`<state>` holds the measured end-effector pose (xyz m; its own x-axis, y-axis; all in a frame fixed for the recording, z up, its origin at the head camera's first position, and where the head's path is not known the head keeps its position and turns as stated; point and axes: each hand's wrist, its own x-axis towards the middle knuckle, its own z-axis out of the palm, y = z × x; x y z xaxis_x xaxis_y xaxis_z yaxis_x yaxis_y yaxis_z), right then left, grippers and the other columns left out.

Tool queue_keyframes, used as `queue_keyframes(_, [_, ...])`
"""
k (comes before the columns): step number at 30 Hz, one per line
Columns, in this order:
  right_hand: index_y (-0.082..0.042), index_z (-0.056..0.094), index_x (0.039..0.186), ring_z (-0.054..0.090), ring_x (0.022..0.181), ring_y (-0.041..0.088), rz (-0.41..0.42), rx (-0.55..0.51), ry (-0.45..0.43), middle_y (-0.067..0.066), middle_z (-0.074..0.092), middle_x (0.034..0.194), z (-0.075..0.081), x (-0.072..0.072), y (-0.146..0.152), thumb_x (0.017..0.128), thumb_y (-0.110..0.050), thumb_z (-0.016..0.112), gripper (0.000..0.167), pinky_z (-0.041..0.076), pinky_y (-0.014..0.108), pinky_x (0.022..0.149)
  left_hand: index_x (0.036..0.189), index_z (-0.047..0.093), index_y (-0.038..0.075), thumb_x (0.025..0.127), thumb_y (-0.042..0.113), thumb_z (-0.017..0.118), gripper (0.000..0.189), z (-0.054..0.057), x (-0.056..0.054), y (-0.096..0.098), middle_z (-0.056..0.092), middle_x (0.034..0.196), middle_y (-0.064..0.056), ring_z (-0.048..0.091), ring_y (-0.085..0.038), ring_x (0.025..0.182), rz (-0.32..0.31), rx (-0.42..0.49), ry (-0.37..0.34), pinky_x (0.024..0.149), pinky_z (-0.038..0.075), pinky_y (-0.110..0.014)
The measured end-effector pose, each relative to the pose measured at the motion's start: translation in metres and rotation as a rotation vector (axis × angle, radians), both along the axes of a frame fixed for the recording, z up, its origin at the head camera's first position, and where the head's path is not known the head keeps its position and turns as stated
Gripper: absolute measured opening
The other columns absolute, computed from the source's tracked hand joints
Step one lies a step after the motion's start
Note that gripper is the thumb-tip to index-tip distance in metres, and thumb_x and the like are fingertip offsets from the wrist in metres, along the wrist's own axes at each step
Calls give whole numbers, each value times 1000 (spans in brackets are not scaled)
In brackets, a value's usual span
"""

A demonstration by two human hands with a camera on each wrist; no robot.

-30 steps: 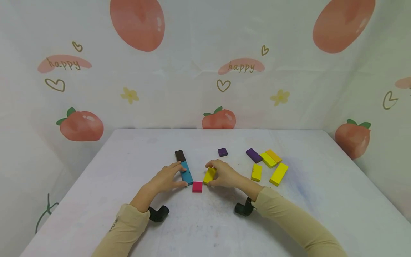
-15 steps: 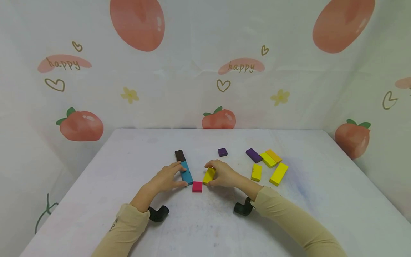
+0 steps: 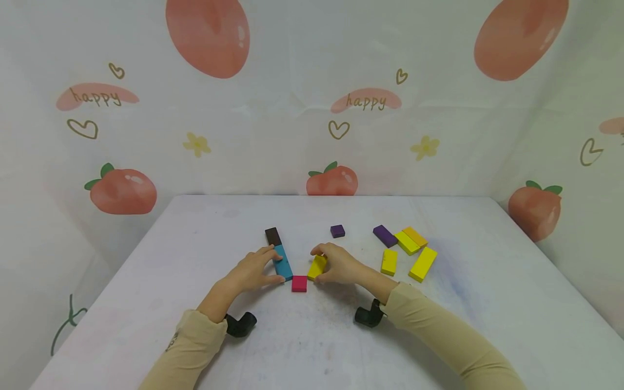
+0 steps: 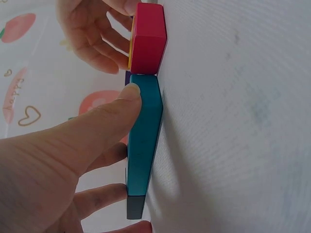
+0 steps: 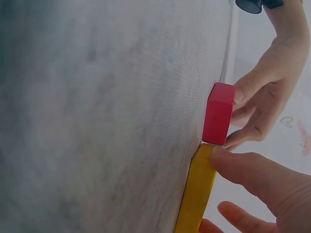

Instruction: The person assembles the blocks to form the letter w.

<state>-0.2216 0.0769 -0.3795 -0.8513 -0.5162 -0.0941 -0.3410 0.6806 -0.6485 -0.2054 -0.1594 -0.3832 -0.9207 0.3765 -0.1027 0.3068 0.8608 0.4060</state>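
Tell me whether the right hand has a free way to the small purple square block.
Probably yes: the small purple square block lies alone just beyond the right hand, only bare table between; the hand holds a yellow block.

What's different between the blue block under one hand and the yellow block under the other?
The blue block is teal and longer; the yellow block is bright yellow and shorter. The left hand holds the blue block, while the right hand holds the yellow one. The blue block's far end meets a brown block; the yellow block's does not. Both lie flat, their near ends by the red block.
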Motion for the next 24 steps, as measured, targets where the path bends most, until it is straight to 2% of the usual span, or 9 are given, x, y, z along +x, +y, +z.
queue_keyframes(15, [-4,52,123,52,110,25,14,-1,7,14,55,125,1,1,0,77,-12,76,53,46,40,100,125,55,10,83,36,69,51,1,0,1,35,148,-21,46,-44,121,7,-10,-3,99,41,-57])
queue_keyframes(24, [-6,54,122,52,114,28,-12,-7,49,9,58,124,5,0,11,77,-18,76,52,47,43,98,125,55,11,83,35,69,50,1,0,1,34,148,-20,45,-44,123,4,-6,-10,100,39,-58])
